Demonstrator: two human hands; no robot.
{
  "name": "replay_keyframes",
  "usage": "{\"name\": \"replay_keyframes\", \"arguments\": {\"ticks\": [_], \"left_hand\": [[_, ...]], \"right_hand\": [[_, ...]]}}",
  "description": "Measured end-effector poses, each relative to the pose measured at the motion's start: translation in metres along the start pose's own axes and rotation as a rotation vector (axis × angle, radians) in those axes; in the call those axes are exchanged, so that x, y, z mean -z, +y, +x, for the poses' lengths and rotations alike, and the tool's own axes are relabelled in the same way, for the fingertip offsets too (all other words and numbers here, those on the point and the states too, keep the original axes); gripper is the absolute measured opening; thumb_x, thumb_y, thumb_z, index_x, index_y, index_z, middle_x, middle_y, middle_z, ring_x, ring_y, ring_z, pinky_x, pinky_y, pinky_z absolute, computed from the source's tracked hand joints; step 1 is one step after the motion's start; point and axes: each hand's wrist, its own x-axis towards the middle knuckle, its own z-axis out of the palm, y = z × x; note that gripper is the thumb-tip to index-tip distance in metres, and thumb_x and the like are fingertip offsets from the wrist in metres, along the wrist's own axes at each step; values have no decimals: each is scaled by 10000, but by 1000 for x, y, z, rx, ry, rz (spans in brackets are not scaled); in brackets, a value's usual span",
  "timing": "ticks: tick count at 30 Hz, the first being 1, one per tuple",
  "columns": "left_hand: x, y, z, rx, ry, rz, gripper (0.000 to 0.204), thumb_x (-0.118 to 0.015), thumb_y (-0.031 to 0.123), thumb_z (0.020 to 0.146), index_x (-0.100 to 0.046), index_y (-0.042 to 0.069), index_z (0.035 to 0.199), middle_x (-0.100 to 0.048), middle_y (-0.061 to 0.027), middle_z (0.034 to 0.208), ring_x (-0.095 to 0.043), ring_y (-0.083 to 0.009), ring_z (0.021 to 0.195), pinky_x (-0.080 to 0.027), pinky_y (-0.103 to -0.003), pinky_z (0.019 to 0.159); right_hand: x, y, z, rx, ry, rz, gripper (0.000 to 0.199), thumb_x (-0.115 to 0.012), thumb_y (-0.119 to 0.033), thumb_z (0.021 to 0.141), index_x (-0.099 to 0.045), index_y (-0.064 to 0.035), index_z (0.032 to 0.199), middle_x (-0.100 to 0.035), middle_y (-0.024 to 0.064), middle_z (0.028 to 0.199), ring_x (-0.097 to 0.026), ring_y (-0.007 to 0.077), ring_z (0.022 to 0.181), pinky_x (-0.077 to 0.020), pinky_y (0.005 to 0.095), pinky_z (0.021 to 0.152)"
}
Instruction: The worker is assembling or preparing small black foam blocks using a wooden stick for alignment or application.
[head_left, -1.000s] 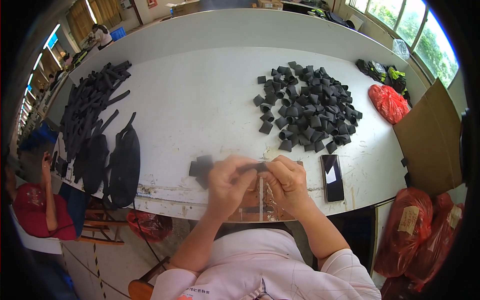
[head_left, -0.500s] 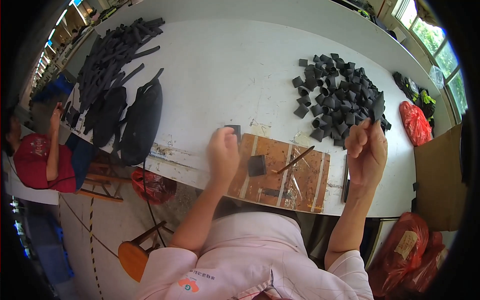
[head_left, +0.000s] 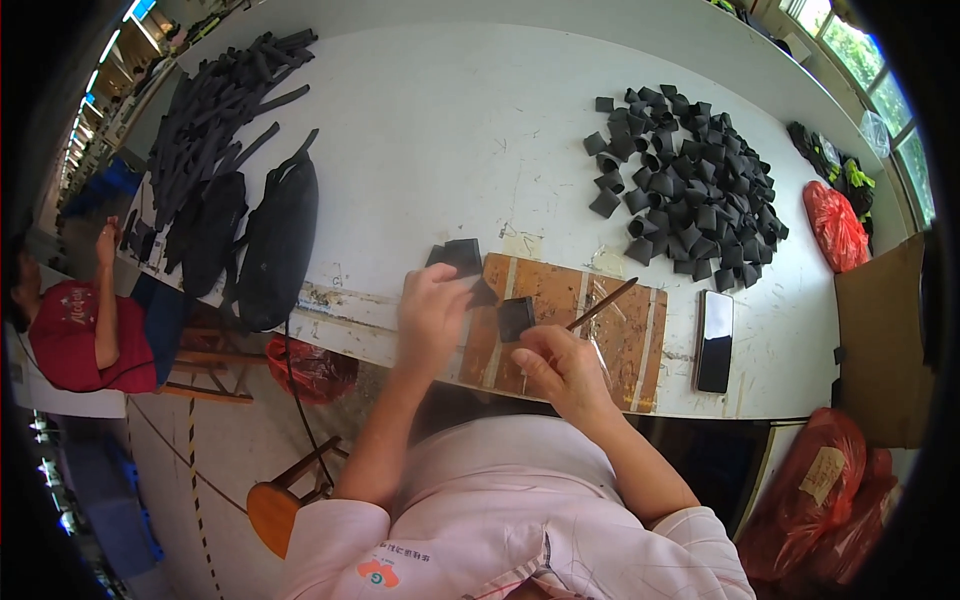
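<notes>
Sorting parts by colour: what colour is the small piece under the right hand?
Black; the small piece by the right hand shows best in the head view.

Bare bench [head_left: 440,150] lies open ahead; black strips [head_left: 215,105] crowd the left, black sleeve pile [head_left: 690,185] blocks the right

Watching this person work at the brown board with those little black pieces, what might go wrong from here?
The thin brown brush in the right hand lies close to the small black square piece on the brown taped board, so it might smear beyond the piece. The board reaches the white table's near edge, so pieces under the left hand might slip off. The black flat phone beside the board could get knocked.
</notes>
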Motion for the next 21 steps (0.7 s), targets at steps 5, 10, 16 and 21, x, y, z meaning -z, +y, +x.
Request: {"name": "replay_keyframes", "arguments": {"ticks": [5,10,16,21], "left_hand": [[21,42,6,-243,13,-71,181,-659,-10,666,-586,54,819,-535,-96,931,-504,-230,780,-432,-300,631],[24,67,-9,677,87,-855,173,-577,68,771,-509,-5,912,-552,-64,810,-534,-152,648,-447,-274,574],[35,57,0,1128,-190,-1464,112,-540,128,787,-546,31,843,-568,-63,698,-531,-135,594,-412,-251,510],[34,54,-2,1152,-271,-1335,94,-532,113,802,-558,23,801,-570,-61,681,-526,-126,579,-417,-249,518]], "right_hand": [[-16,-8,18,225,163,96,265,-691,-112,670,-605,-64,916,-528,93,781,-543,244,651,-462,311,569],[-9,-6,17,688,461,-327,384,-647,-42,476,-615,-37,858,-519,94,752,-537,229,636,-447,304,521],[-3,-8,16,850,481,-428,490,-627,-90,399,-602,17,876,-512,90,751,-530,236,613,-439,293,489],[-5,-6,16,859,450,-482,477,-627,-101,417,-602,22,877,-513,85,752,-526,225,614,-439,292,494]]}}
